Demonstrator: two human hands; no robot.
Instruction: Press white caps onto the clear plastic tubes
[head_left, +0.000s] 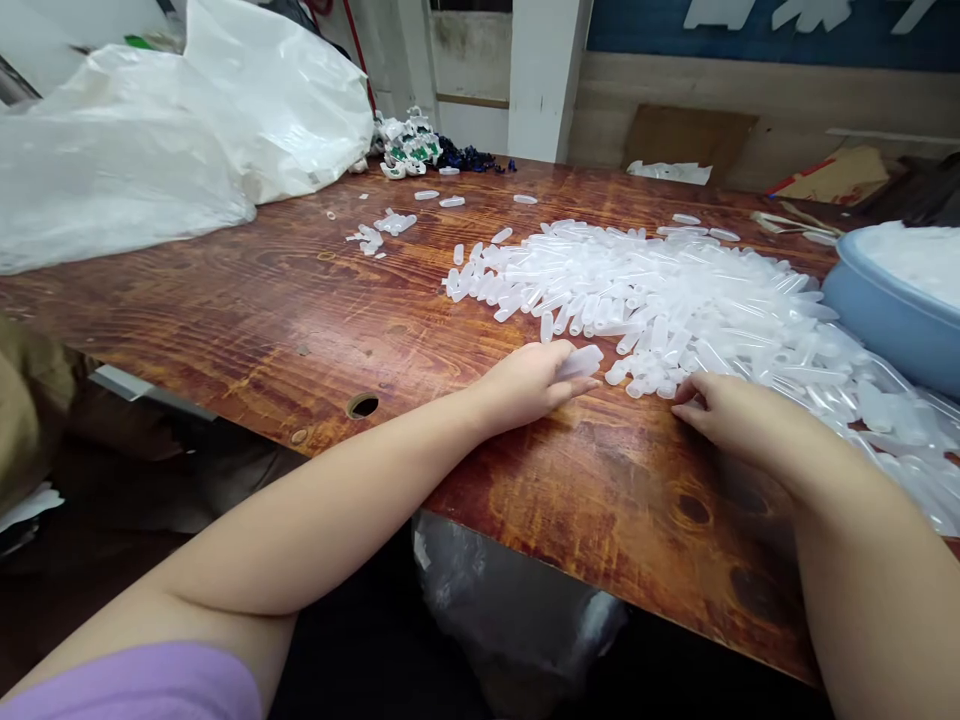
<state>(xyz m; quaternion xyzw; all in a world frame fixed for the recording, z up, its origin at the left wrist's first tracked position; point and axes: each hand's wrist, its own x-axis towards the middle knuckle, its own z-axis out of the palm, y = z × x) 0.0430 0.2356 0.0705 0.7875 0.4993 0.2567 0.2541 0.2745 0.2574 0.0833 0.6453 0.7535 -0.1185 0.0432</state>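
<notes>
Many small translucent white plastic tubes form a wide pile on the brown wooden table. My left hand is closed around a few of these plastic pieces, at the near left side of the pile. At the pile's near edge rests my right hand, its fingers curled together beside the tubes. What lies between those fingertips, if anything, is too small to make out.
A blue basin full of white pieces stands at the right edge. Large white plastic bags lie at the back left. Small white-green and dark blue items sit at the far edge. The table has a round hole.
</notes>
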